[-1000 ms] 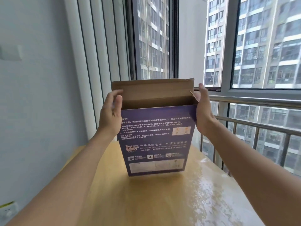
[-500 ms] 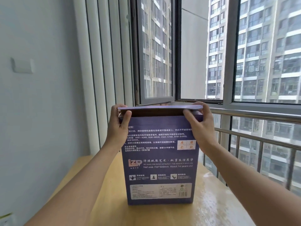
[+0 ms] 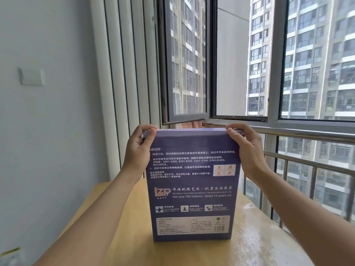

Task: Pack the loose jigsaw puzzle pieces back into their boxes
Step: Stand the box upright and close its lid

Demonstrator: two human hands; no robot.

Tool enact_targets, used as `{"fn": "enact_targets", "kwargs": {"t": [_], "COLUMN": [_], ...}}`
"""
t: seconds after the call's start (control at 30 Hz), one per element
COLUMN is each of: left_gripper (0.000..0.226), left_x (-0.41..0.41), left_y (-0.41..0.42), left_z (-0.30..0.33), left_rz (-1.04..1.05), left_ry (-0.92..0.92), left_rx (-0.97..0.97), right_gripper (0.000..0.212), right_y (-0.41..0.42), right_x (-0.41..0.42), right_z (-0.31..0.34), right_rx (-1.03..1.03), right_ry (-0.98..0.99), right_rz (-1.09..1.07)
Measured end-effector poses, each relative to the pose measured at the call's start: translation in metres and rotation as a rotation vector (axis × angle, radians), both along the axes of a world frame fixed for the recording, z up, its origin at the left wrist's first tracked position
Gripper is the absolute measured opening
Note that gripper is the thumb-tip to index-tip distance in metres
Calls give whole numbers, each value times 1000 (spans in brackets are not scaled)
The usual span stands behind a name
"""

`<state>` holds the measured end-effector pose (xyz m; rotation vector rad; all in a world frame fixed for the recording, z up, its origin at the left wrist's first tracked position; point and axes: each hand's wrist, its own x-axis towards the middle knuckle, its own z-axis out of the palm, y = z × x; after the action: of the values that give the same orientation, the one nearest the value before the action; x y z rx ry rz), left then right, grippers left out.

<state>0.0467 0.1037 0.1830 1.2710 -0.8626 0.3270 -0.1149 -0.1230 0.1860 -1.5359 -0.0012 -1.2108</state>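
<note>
A purple puzzle box (image 3: 193,189) stands upright on the wooden table (image 3: 123,244) by the window, its printed back panel facing the person and its top flap down. The left hand (image 3: 139,148) grips the box's upper left corner, fingers curled over the top edge and thumb on the near face. The right hand (image 3: 246,150) grips the upper right corner the same way, fingers hooked over the flap. A metal railing (image 3: 307,133) runs behind the box

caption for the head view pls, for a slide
Both hands, left and right, grip the top corners of the upright purple puzzle box on a wooden table, lid flap down.
</note>
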Motion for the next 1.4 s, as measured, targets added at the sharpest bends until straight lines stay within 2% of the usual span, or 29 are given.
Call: {"fn": "enact_targets", "kwargs": {"t": [0.13,0.3,0.47,0.5,0.57,0.67,0.73,0.87,0.97,1.1,1.23,1.4], "left_gripper": [28,14,20,25,36,27,25,25,20,33,41,57], "left_x": [-6,3,-8,-13,-17,-22,-24,-14,-1,13,26,25], "left_y": [8,14,3,-2,-8,-3,3,15,19,28,37,40], "left_z": [1,3,-4,-3,2,10,9,-26,-77,-144,-192,-242], "left_rz": [-93,-216,-107,-69,-11,-66,-117,-193,-216,-151,-11,20], "left_ry": [17,110,180,197,299,375,360,295,304,384,278,194], "left_rx": [6,-29,-118,-107,-53,83,73,48,97,269,499,716], "right_gripper": [5,9,16,15,28,40,36,23,23,39,67,70], "right_y": [-2,-2,0,0,-2,-4,0,9,2,-12,-13,-16], "right_x": [1,3,3,2,-3,-19,-27,-24,-14,2,13,10], "right_z": [-3,-4,-2,-1,5,26,29,-13,-64,-126,-167,-216], "right_rx": [-40,-27,57,76,114,94,82,90,54,-153,-221,-352], "right_ry": [-33,-34,26,84,319,731,719,461,465,734,940,1132], "right_rz": [-24,-7,-29,-31,-38,-46,36,170,225,96,26,-102]}}
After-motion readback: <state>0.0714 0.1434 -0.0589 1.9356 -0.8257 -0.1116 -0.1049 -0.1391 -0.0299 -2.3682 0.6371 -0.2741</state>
